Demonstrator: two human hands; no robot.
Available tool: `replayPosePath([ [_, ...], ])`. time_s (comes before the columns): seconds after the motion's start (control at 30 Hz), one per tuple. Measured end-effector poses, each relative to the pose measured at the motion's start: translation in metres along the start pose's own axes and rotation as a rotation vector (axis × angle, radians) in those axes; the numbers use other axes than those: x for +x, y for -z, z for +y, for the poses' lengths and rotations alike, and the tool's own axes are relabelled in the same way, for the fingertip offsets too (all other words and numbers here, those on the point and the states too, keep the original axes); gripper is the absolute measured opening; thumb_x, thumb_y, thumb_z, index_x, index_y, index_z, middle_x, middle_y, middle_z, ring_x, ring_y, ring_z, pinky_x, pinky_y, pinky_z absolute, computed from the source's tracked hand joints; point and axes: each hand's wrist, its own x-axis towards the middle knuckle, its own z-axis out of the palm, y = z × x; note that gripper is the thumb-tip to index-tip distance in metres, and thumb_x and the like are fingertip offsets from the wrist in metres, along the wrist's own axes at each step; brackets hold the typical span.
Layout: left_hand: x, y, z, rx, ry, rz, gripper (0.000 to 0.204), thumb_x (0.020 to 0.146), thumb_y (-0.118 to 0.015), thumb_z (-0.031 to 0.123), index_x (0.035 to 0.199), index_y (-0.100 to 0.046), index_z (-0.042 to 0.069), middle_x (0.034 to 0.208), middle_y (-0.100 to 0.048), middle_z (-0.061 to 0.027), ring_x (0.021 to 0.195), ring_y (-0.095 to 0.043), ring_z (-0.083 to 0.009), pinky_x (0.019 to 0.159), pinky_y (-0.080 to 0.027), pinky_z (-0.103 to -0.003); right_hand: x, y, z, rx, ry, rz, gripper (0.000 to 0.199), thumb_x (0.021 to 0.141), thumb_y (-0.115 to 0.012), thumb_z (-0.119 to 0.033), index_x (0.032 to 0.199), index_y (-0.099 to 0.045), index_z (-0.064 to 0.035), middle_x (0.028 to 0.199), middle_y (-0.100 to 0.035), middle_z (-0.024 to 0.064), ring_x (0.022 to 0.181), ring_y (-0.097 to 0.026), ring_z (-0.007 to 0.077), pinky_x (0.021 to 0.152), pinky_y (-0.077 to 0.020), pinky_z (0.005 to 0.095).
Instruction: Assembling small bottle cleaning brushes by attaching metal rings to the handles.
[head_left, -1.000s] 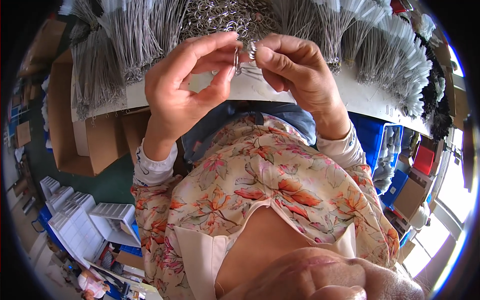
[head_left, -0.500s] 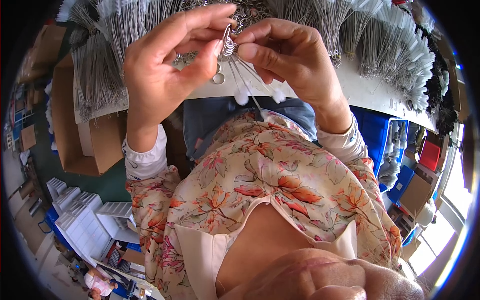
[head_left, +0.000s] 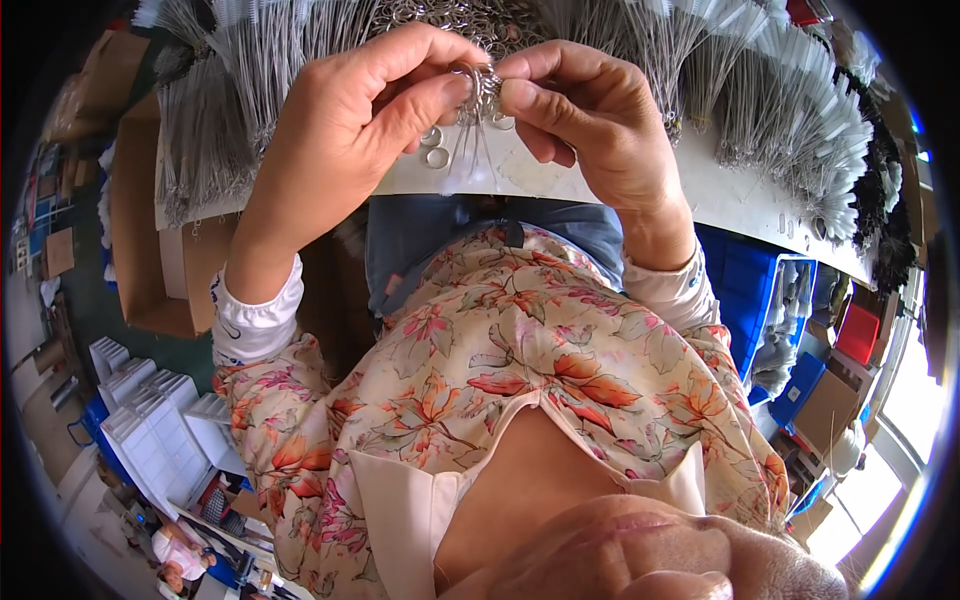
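My left hand (head_left: 365,120) and my right hand (head_left: 590,125) meet above the white table edge (head_left: 720,195). Between the fingertips of both hands I pinch a small bunch of metal rings (head_left: 480,85) with thin pale cords hanging from it. Two loose rings (head_left: 435,148) show just under my left thumb. Behind the hands lies a heap of metal rings (head_left: 470,18) on the table.
Bundles of grey tasselled cords (head_left: 760,90) fan out along the table's far side, with black ones (head_left: 885,200) at the right. Cardboard boxes (head_left: 150,250) stand at the left, white trays (head_left: 150,430) lower left, blue bins (head_left: 760,290) at the right.
Both hands have kept working the ring bunch close together; the dangling cords and loose ring now hang lower between the hands, and the hands sit slightly higher in view.
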Motion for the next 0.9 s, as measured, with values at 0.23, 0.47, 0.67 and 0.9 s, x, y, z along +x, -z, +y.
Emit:
replayPosePath([
  [0.23, -0.006, 0.018, 0.019, -0.407, 0.183, -0.093, 0.024, 0.094, -0.05, 0.019, 0.109, -0.057, 0.002, 0.069, -0.055, -0.0015, 0.048, -0.041, -0.0007, 0.041, -0.031, -0.014, -0.003, -0.008, -0.004, 0.029, 0.047, -0.05, 0.015, 0.085, -0.065, -0.015, 0.092, -0.065, -0.002, 0.066, -0.058, -0.0011, 0.053, -0.05, 0.0032, 0.045, -0.0354, 0.0166],
  [0.47, -0.015, 0.007, 0.004, -0.286, -0.172, 0.208, 0.023, 0.094, -0.05, 0.018, 0.092, -0.062, -0.001, 0.09, -0.066, -0.01, 0.08, -0.061, -0.0141, 0.071, -0.048, -0.023, -0.004, -0.029, 0.006, 0.111, 0.157, -0.135, 0.012, 0.084, -0.065, -0.011, 0.091, -0.064, -0.0008, 0.072, -0.061, 0.0013, 0.057, -0.055, 0.0051, 0.047, -0.0394, 0.0168],
  [0.67, -0.037, 0.003, 0.001, -0.853, -0.005, 0.462, 0.02, 0.091, -0.055, 0.017, 0.091, -0.063, -0.002, 0.09, -0.065, -0.0107, 0.078, -0.061, -0.0144, 0.073, -0.049, -0.027, 0.012, -0.063, 0.038, 0.075, 0.352, -0.044, 0.013, 0.079, -0.067, 0.001, 0.091, -0.064, 0.0012, 0.084, -0.066, 0.0053, 0.077, -0.06, 0.0081, 0.066, -0.049, 0.0203],
  [0.9, -0.119, 0.049, 0.011, -0.506, 0.101, 0.364, 0.023, 0.093, -0.052, 0.015, 0.088, -0.058, -0.006, 0.077, -0.061, -0.0057, 0.062, -0.057, -0.0107, 0.057, -0.047, -0.022, -0.002, -0.053, 0.059, -0.163, 0.136, -0.111, 0.013, 0.083, -0.064, -0.002, 0.096, -0.064, 0.0019, 0.088, -0.065, 0.004, 0.077, -0.058, 0.0079, 0.07, -0.0464, 0.0198],
])
